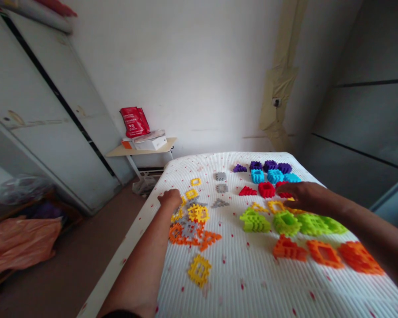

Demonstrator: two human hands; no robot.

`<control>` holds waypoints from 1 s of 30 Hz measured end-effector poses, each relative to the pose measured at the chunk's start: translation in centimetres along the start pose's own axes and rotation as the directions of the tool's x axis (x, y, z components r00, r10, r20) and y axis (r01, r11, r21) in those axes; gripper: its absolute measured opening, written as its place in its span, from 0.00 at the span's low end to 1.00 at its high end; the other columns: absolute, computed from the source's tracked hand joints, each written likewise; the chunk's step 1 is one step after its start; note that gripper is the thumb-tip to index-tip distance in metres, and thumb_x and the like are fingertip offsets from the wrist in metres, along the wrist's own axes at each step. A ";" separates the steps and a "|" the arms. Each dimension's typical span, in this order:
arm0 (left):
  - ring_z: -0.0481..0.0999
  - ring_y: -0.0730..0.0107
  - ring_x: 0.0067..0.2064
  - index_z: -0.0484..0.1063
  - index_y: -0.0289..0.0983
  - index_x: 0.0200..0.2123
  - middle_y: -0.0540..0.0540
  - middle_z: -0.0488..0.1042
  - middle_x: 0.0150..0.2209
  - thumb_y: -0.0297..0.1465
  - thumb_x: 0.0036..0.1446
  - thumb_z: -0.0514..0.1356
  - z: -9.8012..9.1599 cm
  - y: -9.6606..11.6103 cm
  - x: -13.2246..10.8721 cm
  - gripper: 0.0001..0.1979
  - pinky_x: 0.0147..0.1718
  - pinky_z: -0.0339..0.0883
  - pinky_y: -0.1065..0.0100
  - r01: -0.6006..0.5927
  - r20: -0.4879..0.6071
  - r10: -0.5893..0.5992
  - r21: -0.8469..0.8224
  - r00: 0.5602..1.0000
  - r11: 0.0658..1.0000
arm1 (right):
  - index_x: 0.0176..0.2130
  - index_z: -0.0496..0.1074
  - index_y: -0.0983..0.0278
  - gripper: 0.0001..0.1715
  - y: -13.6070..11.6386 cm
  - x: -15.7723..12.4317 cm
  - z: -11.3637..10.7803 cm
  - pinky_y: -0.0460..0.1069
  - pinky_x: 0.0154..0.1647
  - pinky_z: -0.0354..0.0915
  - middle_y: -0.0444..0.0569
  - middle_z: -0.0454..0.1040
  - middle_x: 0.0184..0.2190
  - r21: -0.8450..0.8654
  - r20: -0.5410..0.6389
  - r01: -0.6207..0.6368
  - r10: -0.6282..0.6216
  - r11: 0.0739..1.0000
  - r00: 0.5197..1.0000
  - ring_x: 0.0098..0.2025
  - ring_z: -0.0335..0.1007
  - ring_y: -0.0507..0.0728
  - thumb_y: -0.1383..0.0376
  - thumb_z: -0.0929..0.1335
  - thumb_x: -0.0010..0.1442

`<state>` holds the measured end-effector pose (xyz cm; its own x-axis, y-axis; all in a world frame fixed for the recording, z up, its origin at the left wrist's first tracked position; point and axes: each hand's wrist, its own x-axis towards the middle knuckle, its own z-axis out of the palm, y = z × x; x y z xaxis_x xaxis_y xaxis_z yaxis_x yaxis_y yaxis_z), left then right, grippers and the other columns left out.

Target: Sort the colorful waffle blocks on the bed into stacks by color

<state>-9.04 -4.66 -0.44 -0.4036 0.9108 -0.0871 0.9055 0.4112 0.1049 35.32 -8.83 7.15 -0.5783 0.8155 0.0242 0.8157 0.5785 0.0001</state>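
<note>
My left hand [171, 199] is at the left edge of a mixed heap, its fingers curled and partly hidden; what they hold, if anything, I cannot make out. Close by lie yellow interlocking plastic blocks [198, 213], grey ones [189, 229] and orange ones [210, 239]. Over on the right, my right hand [296, 195] reaches above the row of yellow blocks [276, 206], thumb and fingers apart, a bit of yellow showing between them. Red blocks [266, 189] lie just beyond it, and lime green blocks [287, 222] on the near side.
Purple blocks [271, 165] and light blue blocks [275, 176] form the far rows; orange blocks [325, 254] the nearest. Grey pieces [222, 188] run down the middle of the quilted bed cover [239, 282]. A small table [146, 151] with a red bag [135, 122] stands behind.
</note>
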 end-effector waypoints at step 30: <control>0.74 0.73 0.36 0.69 0.38 0.33 0.48 0.72 0.34 0.18 0.49 0.59 0.8 4.7 -17.0 0.11 0.38 0.69 0.71 -0.914 -0.894 0.386 -0.061 0.229 0.401 | 0.53 0.67 0.67 0.37 -12.5 4.2 0.1 0.48 0.37 0.67 0.54 0.71 0.45 0.699 -0.141 0.227 -0.180 0.678 0.973 0.42 0.68 0.56 0.61 0.75 0.45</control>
<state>2.15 -18.21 0.72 0.1399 0.4000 0.9058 0.7237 -0.6657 0.1822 22.67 -12.61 7.17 -0.7078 0.6869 0.1648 0.4124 0.5912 -0.6932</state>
